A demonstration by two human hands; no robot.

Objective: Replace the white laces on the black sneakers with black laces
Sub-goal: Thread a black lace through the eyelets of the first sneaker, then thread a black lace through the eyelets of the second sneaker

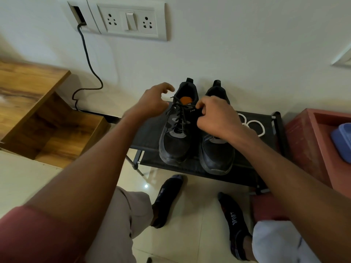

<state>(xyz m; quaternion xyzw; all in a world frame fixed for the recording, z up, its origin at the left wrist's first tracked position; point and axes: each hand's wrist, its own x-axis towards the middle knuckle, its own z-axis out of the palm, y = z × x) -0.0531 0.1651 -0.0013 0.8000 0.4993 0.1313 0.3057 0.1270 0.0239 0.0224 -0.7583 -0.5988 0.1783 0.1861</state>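
Two black sneakers stand side by side on a low black rack (pixel 150 133), toes toward me. The left sneaker (pixel 178 128) is threaded with a black lace (pixel 180 112). My right hand (pixel 214 118) covers the top of the right sneaker (pixel 216 158) and pinches the inner collar of the left sneaker near the lace end. My left hand (pixel 153 101) hovers just left of the left sneaker's opening, fingers spread and loosely curled, holding nothing. White laces (pixel 252 124) lie coiled on the rack to the right of the shoes.
A wooden shelf unit (pixel 38 111) stands at the left, with a black cable (pixel 89 61) running down the wall from a switch panel (pixel 131 19). A reddish box (pixel 311 141) holding a blue object (pixel 341 141) sits at the right. My socked feet (pixel 167 200) rest on the tiled floor.
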